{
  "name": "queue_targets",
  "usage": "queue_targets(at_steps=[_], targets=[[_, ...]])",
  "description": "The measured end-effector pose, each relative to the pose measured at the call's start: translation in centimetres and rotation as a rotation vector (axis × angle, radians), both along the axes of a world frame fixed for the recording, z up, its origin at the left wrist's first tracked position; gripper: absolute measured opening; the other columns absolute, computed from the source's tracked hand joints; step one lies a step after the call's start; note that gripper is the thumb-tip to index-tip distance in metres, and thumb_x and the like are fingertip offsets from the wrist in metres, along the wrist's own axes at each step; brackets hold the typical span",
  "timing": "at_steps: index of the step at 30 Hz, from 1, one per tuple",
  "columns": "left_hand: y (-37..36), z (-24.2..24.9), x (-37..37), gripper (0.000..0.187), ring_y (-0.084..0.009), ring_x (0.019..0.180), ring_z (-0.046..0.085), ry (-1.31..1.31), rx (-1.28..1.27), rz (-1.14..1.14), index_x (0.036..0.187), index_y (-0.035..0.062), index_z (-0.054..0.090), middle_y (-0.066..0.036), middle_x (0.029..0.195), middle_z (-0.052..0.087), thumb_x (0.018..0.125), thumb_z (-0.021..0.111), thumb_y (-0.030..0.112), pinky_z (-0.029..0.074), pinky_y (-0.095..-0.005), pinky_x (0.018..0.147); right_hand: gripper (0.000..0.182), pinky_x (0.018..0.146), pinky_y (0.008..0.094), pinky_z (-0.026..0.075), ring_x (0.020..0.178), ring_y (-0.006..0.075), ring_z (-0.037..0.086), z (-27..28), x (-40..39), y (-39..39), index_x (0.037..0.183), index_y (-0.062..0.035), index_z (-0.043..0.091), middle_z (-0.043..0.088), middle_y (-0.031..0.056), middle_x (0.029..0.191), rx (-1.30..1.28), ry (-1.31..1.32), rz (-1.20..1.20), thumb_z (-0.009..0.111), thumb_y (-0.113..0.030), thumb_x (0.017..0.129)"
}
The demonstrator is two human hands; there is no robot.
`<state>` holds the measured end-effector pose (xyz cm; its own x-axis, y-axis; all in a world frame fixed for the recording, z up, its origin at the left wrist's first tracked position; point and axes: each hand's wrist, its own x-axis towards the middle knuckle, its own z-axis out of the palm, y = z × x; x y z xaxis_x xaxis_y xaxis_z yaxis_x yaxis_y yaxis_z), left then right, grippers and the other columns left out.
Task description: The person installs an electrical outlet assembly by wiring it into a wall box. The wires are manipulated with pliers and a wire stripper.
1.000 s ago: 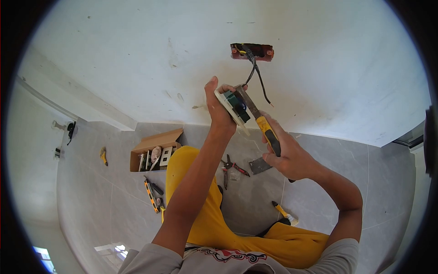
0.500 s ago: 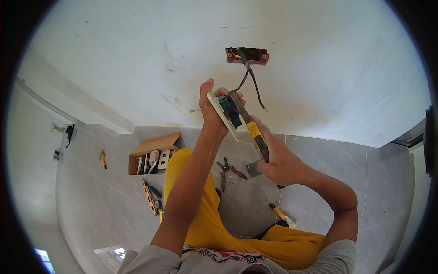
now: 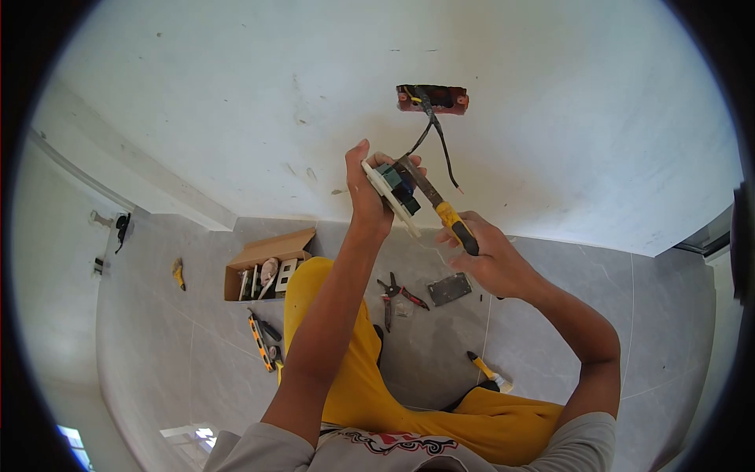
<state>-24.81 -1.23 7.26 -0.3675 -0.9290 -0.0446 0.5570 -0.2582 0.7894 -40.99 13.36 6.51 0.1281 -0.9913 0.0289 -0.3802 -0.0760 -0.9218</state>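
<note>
Head view: just above the centre of the frame, the left hand [image 3: 368,197] has its fingers wrapped around a white switch plate [image 3: 391,191], its dark green back turned toward the right. The right hand [image 3: 489,259], centre-right, has its fingers curled tight on the yellow-and-black handle of a screwdriver [image 3: 440,207], whose tip meets the plate's back. Black wires [image 3: 437,141] hang from the red wall box [image 3: 432,99] above. On the floor lie pliers [image 3: 395,293] and a cardboard box [image 3: 267,263].
</note>
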Motion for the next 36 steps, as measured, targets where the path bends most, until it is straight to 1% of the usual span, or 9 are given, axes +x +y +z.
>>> queue_targets(at_steps=[3,6,8,18,24,26,30,32,36], targets=[[-0.1,0.0,0.1,0.049,-0.0343,0.085,0.068,0.038,0.031,-0.026,0.072,0.0111,0.057,-0.02,0.091,0.069,0.084,0.056,0.059,0.054,-0.0417,0.083,0.026,0.087,0.0336,0.045,0.098,0.0208,0.057,0.5,0.0,0.1,0.107,0.0027,0.059,0.052,0.0117,0.107,-0.012,0.05,-0.027,0.062,-0.011,0.085],[0.1,0.3,0.0,0.048,-0.0348,0.085,0.068,0.056,0.057,-0.042,0.072,0.0111,0.057,-0.021,0.091,0.069,0.083,0.056,0.058,0.054,-0.0422,0.083,0.023,0.084,0.034,0.045,0.094,0.0201,0.055,0.7,0.1,0.0,0.107,0.0021,0.059,0.052,0.0108,0.104,0.047,-0.025,-0.02,0.059,-0.013,0.09],[0.0,0.3,0.0,0.048,-0.0349,0.086,0.068,0.055,0.06,-0.043,0.072,0.0111,0.057,-0.021,0.091,0.068,0.083,0.056,0.058,0.054,-0.0423,0.083,0.019,0.081,0.0339,0.045,0.087,0.019,0.054,0.3,0.1,-0.2,0.103,0.0013,0.059,0.05,0.0098,0.1,-0.033,-0.027,0.005,0.056,-0.016,0.093],[0.3,0.5,-0.4,0.05,-0.0321,0.084,0.068,0.071,0.091,0.003,0.071,0.0126,0.057,-0.019,0.091,0.069,0.083,0.057,0.062,0.055,-0.0409,0.08,0.013,0.07,0.0324,0.043,0.074,0.0158,0.051,0.2,0.2,-0.5,0.091,-0.0015,0.052,0.051,0.0077,0.088,-0.106,0.035,-0.022,0.058,-0.014,0.091],[0.0,0.9,-0.4,0.047,-0.0318,0.085,0.068,0.096,0.122,-0.02,0.07,0.0117,0.058,-0.017,0.091,0.068,0.083,0.058,0.057,0.055,-0.0403,0.079,0.018,0.068,0.0311,0.043,0.072,0.014,0.052,0.3,0.5,-0.3,0.09,-0.0041,0.049,0.052,0.0077,0.087,0.047,0.064,-0.043,0.06,-0.018,0.093],[-0.3,0.8,-0.2,0.046,-0.0322,0.085,0.067,0.083,0.087,-0.038,0.07,0.0113,0.058,-0.017,0.091,0.068,0.084,0.058,0.055,0.054,-0.0405,0.078,0.026,0.071,0.0316,0.045,0.072,0.0142,0.052,-1.7,0.7,-0.6,0.097,-0.0009,0.052,0.054,0.0074,0.091,-0.116,-0.052,-0.115,0.058,-0.026,0.097],[-0.5,0.3,-0.2,0.043,-0.0339,0.085,0.067,0.069,0.071,-0.056,0.07,0.0102,0.058,-0.019,0.091,0.067,0.084,0.056,0.051,0.053,-0.0416,0.079,0.039,0.076,0.0327,0.047,0.078,0.0172,0.055,-1.1,0.1,-0.6,0.107,0.0044,0.055,0.055,0.0103,0.101,-0.081,0.017,0.003,0.054,-0.033,0.099],[-0.6,0.4,-0.1,0.042,-0.0345,0.085,0.067,0.059,0.067,-0.045,0.07,0.01,0.057,-0.019,0.091,0.067,0.084,0.055,0.05,0.053,-0.0418,0.08,0.046,0.08,0.0333,0.047,0.087,0.0207,0.057,-1.1,0.1,-0.7,0.114,0.0072,0.057,0.053,0.0132,0.11,-0.134,0.022,0.004,0.05,-0.037,0.101],[-0.7,0.3,0.0,0.042,-0.0347,0.085,0.067,0.036,-0.008,-0.043,0.07,0.01,0.057,-0.02,0.091,0.067,0.084,0.054,0.049,0.052,-0.0415,0.081,0.028,0.085,0.038,0.046,0.098,0.0282,0.058,0.4,0.3,-0.4,0.102,0.0043,0.059,0.053,0.0177,0.119,-0.034,-0.034,-0.011,0.055,-0.023,0.098]])
